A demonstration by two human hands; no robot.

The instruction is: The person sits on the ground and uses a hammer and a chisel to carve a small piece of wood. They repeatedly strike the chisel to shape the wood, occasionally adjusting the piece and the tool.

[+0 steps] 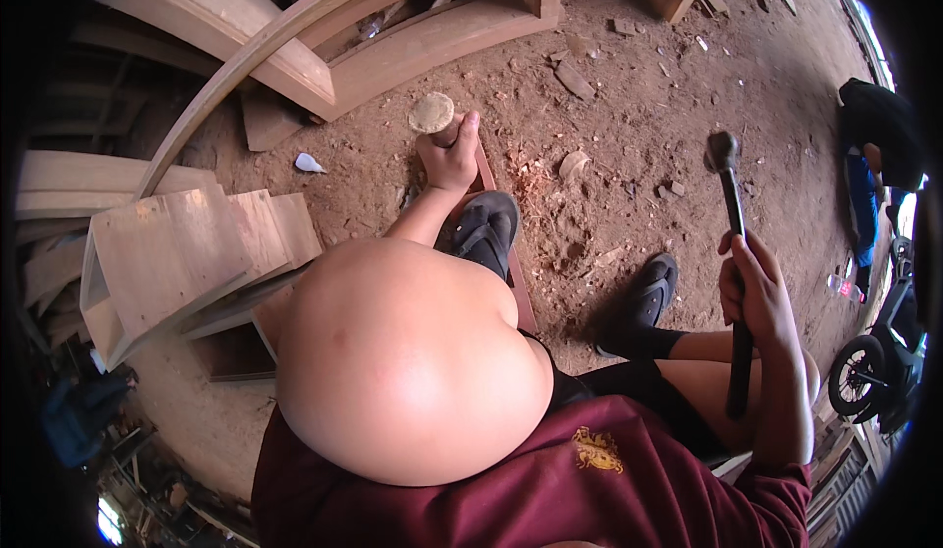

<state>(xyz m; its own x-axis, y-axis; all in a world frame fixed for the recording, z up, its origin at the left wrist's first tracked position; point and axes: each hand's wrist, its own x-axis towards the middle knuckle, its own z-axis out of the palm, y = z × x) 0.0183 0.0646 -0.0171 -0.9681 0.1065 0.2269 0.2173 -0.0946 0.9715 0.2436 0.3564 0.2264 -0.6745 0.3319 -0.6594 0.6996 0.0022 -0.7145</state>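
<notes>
My left hand [450, 163] is closed around a wooden-handled chisel [432, 114], whose round, pale, battered end points up. The hand and the foot hide its blade. Beneath them a narrow reddish-brown board [484, 175] lies on the ground, with my left sandal [488, 224] on top of it. Off to the right, my right hand [756, 288] grips a hammer [732, 190] by its dark handle. The hammer's head is raised, well apart from the chisel. Bare skin close to the camera covers part of my left arm.
Wooden frames [432, 57] and a curved strip [265, 37] stand at the far left. Stacked boards [167, 253] are on the left. Shavings [530, 190] and scraps litter the dirt floor. At the right are another person [869, 155] and a motorbike [874, 371].
</notes>
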